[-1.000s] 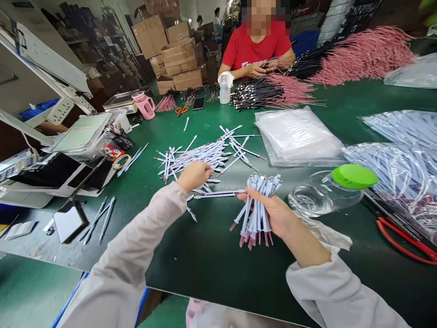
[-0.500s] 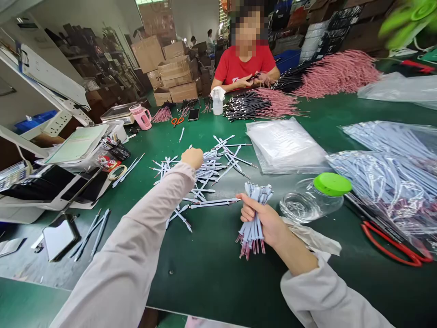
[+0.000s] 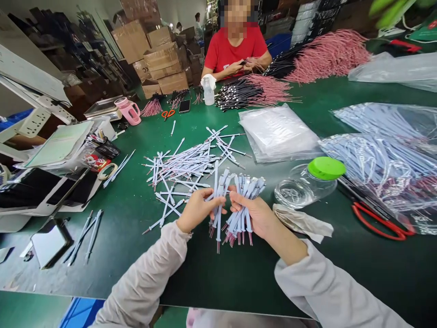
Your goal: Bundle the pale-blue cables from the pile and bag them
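**While holding a small bunch of pale-blue wire leads (image 3: 217, 227) in the left hand (image 3: 195, 211), gripping a fuller bunch (image 3: 239, 220) in the right hand (image 3: 262, 219)**

Clamping left fingers and right fingers around these bunches, just beside each other over a green table (image 3: 205, 282). Seemingly at a gathering step, calling next for firm holding and even ends. Visible just beyond: a loose pile of matching leads (image 3: 191, 164).

Nearer us than the green-lidded jar (image 3: 297, 187), beyond a crumpled cloth (image 3: 300, 222), we have open surface (image 3: 372, 269) to cross. Raised strip bundles (image 3: 243, 219) block its left, scissors (image 3: 367, 204) and bagged strips (image 3: 378, 159) its right, stacked plastic bags (image 3: 278, 132) its far side.
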Tool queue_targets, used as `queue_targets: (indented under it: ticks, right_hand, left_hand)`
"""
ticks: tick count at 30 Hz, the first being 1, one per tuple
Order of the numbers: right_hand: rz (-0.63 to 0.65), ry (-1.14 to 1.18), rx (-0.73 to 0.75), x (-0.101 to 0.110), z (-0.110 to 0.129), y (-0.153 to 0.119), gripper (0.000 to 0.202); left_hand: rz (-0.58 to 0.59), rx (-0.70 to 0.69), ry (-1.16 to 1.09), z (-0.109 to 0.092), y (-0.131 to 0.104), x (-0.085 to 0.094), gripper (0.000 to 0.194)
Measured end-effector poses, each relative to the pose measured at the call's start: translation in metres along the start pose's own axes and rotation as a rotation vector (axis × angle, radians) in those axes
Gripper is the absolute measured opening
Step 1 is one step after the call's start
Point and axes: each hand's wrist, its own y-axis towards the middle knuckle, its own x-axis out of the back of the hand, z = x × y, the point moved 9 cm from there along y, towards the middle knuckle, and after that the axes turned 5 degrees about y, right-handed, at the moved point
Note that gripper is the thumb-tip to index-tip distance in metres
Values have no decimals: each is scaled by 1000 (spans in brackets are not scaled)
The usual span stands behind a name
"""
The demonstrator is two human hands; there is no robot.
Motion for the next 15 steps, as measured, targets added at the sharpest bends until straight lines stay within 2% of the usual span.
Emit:
queue_targets:
  ticks: [3, 6, 9, 15]
  right_hand:
    - [8, -77, -32, 3, -6, 0, 24]
    - [29, -152, -99, 4, -13, -1, 29]
    - [52, -182, -156, 3, -17, -3, 32]
    - [-78, -244, -96, 15, -10, 1, 31]
  left_hand:
    - [-5, -25, -56, 7, -3, -14, 27]
    - [-5, -39, -53, 9, -5, -15, 26]
    - [-11, 4, -57, 18, -6, -14, 29]
    - [-20, 8, 71, 26, -6, -11, 30]
